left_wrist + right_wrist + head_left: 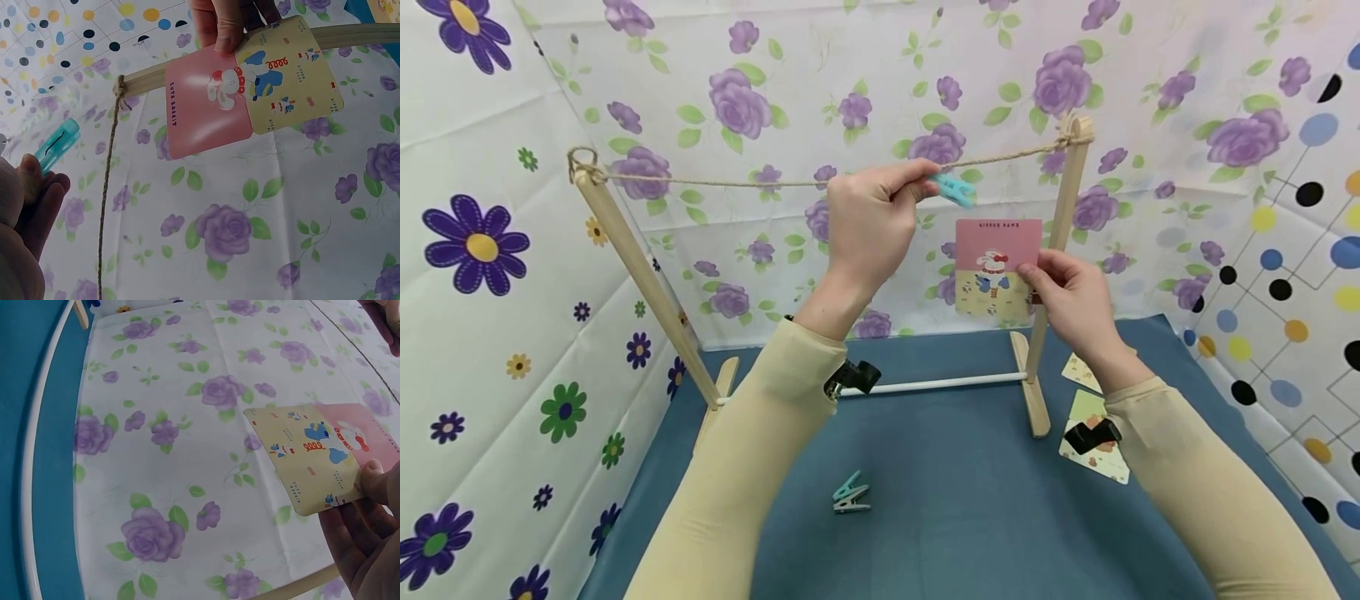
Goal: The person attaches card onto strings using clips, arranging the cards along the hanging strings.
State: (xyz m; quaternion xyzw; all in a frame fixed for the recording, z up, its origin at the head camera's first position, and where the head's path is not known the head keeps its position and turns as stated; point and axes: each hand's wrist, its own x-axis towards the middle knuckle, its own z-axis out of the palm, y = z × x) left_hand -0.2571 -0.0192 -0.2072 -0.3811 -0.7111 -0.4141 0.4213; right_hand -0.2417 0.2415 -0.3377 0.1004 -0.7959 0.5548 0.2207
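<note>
pink and yellow card [988, 279], printed with a white rabbit and the words "cute rabbit", is upright in the air, below the string [715, 182] and partly in front of the right wooden post [1070, 192]. my right hand [1070, 302] pinches it by its side edge, thumb against the printed face. my left hand [876, 221], raised at the string, has thumb and fingers clamped on a turquoise clothespin [957, 191]; this is just above the card, with a gap between the two. the string runs from that post to the left wooden post [647, 287], and a white bar [955, 384] joins them low down. on the blue-covered table [940, 525], a teal clothespin [847, 486] lies just beside a grey clothespin [852, 503]. near my right sleeve [1202, 475] lie two more cards [1108, 463]. behind everything hangs a purple-flowered cloth [737, 104].
</note>
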